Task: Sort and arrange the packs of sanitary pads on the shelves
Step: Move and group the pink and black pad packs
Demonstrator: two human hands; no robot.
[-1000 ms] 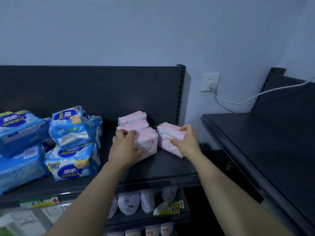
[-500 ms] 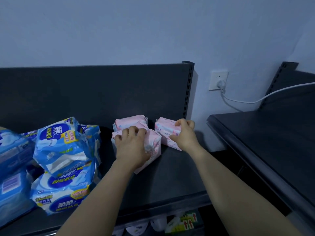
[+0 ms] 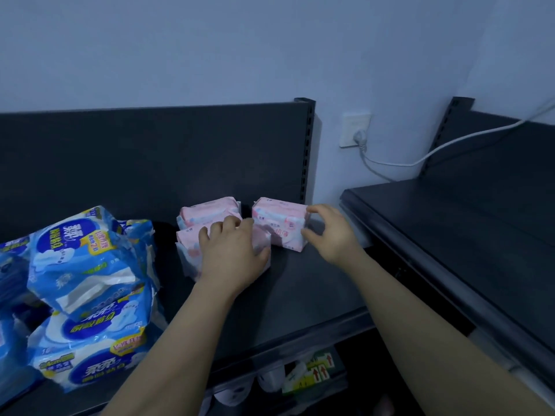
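— As the left hand (image 3: 232, 256) lies over the front pink pack (image 3: 187, 250), fingers curled on its top, will the pack crush?
— Slightly, I'd judge: it looks soft, light, slick in its wrap. The right hand (image 3: 332, 235) pinches the end of the right pink pack (image 3: 279, 223), thumb low, fingers on top. Grip across the short ends. Both packs sit on the shelf (image 3: 300, 289), blue packs (image 3: 81, 265) well left.

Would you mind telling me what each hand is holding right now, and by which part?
The left hand holds the front pink pack from above, its grip over the top. The right hand pinches the right pink pack by its right end.
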